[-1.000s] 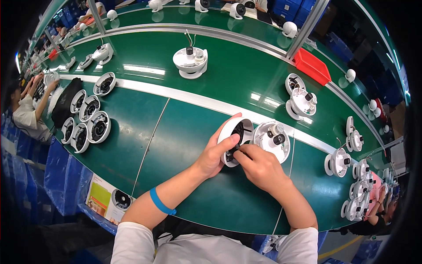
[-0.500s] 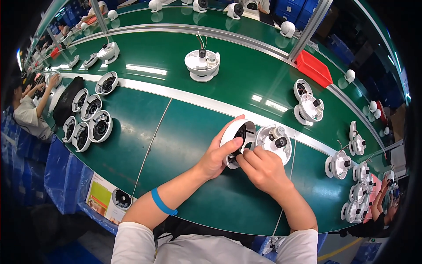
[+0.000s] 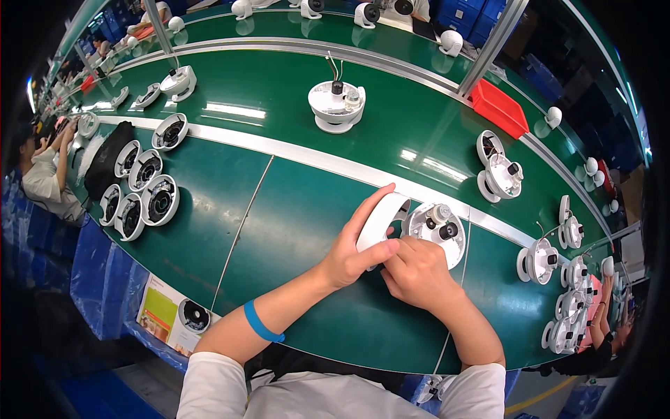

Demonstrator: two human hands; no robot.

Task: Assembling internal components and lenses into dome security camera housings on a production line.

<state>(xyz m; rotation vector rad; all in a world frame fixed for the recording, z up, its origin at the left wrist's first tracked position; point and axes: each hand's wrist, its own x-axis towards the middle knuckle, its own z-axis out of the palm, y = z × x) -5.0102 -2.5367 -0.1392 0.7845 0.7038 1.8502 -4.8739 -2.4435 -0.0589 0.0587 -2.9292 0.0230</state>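
My left hand (image 3: 351, 248) grips a white round housing shell (image 3: 382, 221) by its rim, its open side turned toward the right. Against the inside of that shell, my right hand (image 3: 417, 272) is closed with curled fingers; what they pinch is hidden behind the knuckles. Just beyond the right hand stands a white camera base (image 3: 453, 246) with a black lens and a round silver-white part on its face. Whether a wire links shell and base cannot be made out.
Several black-lined shells (image 3: 159, 200) stand at the left by a black bag (image 3: 108, 157). A green belt (image 3: 251, 91) carries a half-built camera (image 3: 336, 106) and another camera (image 3: 500, 174). Several assemblies (image 3: 571, 304) crowd the right. A red tray (image 3: 499, 108) sits beyond the belt.
The shell has turned, so its dark inside is now mostly hidden. My left thumb has come down beside the right fingers. Cameras on the near belt have shifted right.
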